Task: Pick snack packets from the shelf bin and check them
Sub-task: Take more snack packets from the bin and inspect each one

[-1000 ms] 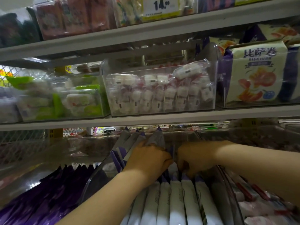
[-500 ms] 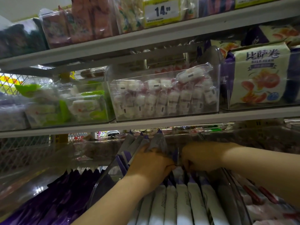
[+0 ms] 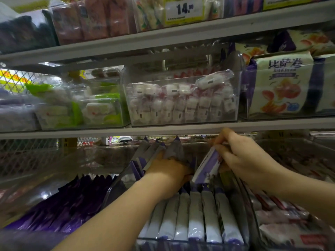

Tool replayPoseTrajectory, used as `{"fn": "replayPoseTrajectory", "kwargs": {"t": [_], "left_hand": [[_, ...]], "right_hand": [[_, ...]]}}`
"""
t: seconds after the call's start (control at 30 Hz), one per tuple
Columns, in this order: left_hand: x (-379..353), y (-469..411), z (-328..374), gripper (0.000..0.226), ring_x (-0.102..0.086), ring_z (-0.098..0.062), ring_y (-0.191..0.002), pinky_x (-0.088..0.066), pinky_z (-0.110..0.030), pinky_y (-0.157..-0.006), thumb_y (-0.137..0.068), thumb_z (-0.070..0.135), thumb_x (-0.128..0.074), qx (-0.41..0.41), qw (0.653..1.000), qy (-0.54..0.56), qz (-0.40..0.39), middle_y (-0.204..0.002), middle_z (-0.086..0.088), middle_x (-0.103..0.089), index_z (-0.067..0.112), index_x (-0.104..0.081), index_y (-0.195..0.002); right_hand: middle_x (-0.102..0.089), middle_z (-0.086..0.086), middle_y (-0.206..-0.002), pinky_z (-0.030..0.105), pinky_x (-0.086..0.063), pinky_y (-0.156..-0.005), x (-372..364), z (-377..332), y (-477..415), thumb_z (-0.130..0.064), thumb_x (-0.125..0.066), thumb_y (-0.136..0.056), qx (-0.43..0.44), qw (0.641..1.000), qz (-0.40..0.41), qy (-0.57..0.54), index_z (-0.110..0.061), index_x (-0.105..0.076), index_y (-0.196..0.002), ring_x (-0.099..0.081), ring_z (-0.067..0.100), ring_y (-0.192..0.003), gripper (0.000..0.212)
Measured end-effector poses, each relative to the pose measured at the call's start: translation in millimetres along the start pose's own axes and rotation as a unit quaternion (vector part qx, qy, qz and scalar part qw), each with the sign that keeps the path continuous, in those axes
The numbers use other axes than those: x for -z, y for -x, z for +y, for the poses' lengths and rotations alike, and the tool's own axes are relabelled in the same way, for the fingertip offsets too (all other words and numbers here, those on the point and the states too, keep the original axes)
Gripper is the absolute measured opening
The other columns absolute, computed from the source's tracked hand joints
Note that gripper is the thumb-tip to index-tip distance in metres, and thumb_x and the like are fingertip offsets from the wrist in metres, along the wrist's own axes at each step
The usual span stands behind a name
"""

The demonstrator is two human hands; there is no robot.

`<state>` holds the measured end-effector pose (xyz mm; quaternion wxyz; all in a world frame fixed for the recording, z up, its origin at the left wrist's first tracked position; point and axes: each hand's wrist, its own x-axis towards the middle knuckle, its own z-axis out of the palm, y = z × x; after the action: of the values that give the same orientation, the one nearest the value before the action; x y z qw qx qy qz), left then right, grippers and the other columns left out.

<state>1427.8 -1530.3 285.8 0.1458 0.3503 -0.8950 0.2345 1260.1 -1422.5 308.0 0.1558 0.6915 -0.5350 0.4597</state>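
Note:
A clear shelf bin [image 3: 116,187] on the lowest shelf holds a row of white and purple snack packets [image 3: 194,218] standing on edge. My right hand [image 3: 243,158] pinches one white and purple packet [image 3: 206,168] by its top and holds it tilted, lifted partly above the row. My left hand [image 3: 166,173] reaches into the bin and presses against several packets [image 3: 157,153] that lean back toward the rear; its fingers are hidden among them.
The shelf edge [image 3: 163,130] runs just above my right hand. Dark purple packets [image 3: 59,203] fill the bin to the left, pink and white packets [image 3: 282,223] the bin to the right. Clear bins of wrapped sweets [image 3: 181,104] sit on the shelf above.
My right hand has risen out of the row with one packet, up toward the shelf edge. My left hand stays against the leaning packets.

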Motion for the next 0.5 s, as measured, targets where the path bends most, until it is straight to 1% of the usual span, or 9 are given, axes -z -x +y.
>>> {"fn": "replayPoseTrajectory", "kwargs": {"t": [0.07,0.1,0.17,0.2,0.27,0.33,0.4,0.43,0.5], "left_hand": [[5.3,8.3,4.8,0.032,-0.027,-0.029,-0.143,-0.008,-0.047,-0.119,-0.101,0.032,-0.041,-0.016,0.999,-0.026,0.025,-0.152,0.000,-0.039,0.042,-0.054,-0.128],[6.6,13.2,6.3,0.032,-0.030,-0.027,-0.142,-0.008,-0.046,-0.119,-0.100,0.030,-0.043,-0.027,0.998,-0.035,0.049,-0.150,0.002,-0.042,0.041,-0.054,-0.127],[12.0,24.5,8.0,0.030,-0.044,-0.028,-0.130,-0.024,-0.038,-0.113,-0.099,0.026,-0.045,-0.020,0.995,0.019,0.092,-0.140,0.001,-0.052,0.038,-0.056,-0.124],[16.4,31.2,8.5,0.031,-0.049,-0.030,-0.124,-0.033,-0.036,-0.105,-0.098,0.025,-0.046,-0.008,0.993,0.064,0.100,-0.134,-0.001,-0.057,0.037,-0.058,-0.124],[23.3,43.9,10.0,0.025,-0.058,-0.032,-0.109,-0.045,-0.037,-0.085,-0.096,0.021,-0.048,-0.004,0.985,0.129,0.112,-0.113,-0.004,-0.066,0.031,-0.065,-0.111],[24.6,57.9,11.3,0.021,-0.062,-0.025,-0.090,-0.045,-0.030,-0.070,-0.095,0.015,-0.051,-0.009,0.972,0.186,0.143,-0.080,0.005,-0.059,0.027,-0.066,-0.085],[23.2,73.3,15.3,0.019,-0.056,-0.006,-0.069,-0.039,-0.016,-0.063,-0.096,0.014,-0.054,0.018,0.945,0.271,0.181,-0.069,0.017,-0.054,0.020,-0.071,-0.088],[22.3,80.0,18.6,0.019,-0.052,0.002,-0.064,-0.039,-0.015,-0.062,-0.096,0.014,-0.054,0.036,0.928,0.315,0.197,-0.069,0.017,-0.058,0.016,-0.072,-0.092],[22.0,93.5,29.7,0.026,-0.057,0.001,-0.065,-0.049,-0.022,-0.068,-0.101,0.020,-0.049,0.086,0.867,0.447,0.205,-0.079,0.003,-0.067,0.010,-0.072,-0.096]], "right_hand": [[-0.064,0.004,-0.085,0.014,-0.051,-0.049,7.2,-2.0,9.2,-0.012,-0.050,-0.097,-0.058,0.997,0.024,-0.046,-0.015,-0.053,-0.085,-0.065,0.009,-0.068,0.013],[-0.064,0.005,-0.084,0.012,-0.049,-0.048,11.2,-3.5,14.6,-0.011,-0.050,-0.097,-0.068,0.995,0.041,-0.057,-0.014,-0.053,-0.085,-0.064,0.008,-0.066,0.013],[-0.064,0.007,-0.081,0.013,-0.049,-0.048,17.7,-9.5,27.9,-0.009,-0.050,-0.097,-0.064,0.991,0.066,-0.094,-0.012,-0.053,-0.087,-0.063,0.007,-0.067,0.011],[-0.064,0.006,-0.080,0.016,-0.052,-0.050,20.1,-14.1,34.8,-0.010,-0.050,-0.097,-0.053,0.991,0.074,-0.102,-0.013,-0.053,-0.088,-0.064,0.006,-0.069,0.010],[-0.066,0.002,-0.079,0.024,-0.058,-0.058,23.3,-26.4,48.3,-0.014,-0.049,-0.098,-0.026,0.990,0.101,-0.100,-0.020,-0.052,-0.088,-0.066,0.005,-0.071,0.011],[-0.065,-0.001,-0.078,0.028,-0.059,-0.059,24.0,-39.0,61.4,-0.017,-0.048,-0.098,0.007,0.984,0.129,-0.125,-0.025,-0.050,-0.087,-0.068,0.004,-0.071,0.014],[-0.065,0.000,-0.080,0.041,-0.059,-0.061,22.8,-50.4,73.2,-0.021,-0.047,-0.099,0.034,0.977,0.141,-0.154,-0.028,-0.049,-0.089,-0.069,0.011,-0.073,0.012],[-0.065,0.002,-0.083,0.048,-0.058,-0.065,20.5,-55.7,79.6,-0.026,-0.047,-0.098,0.045,0.976,0.135,-0.167,-0.028,-0.050,-0.090,-0.068,0.017,-0.075,0.009],[-0.065,0.006,-0.090,0.054,-0.055,-0.070,11.9,-64.4,93.8,-0.037,-0.049,-0.094,0.054,0.969,0.124,-0.206,-0.029,-0.053,-0.091,-0.067,0.028,-0.080,0.009]]}}
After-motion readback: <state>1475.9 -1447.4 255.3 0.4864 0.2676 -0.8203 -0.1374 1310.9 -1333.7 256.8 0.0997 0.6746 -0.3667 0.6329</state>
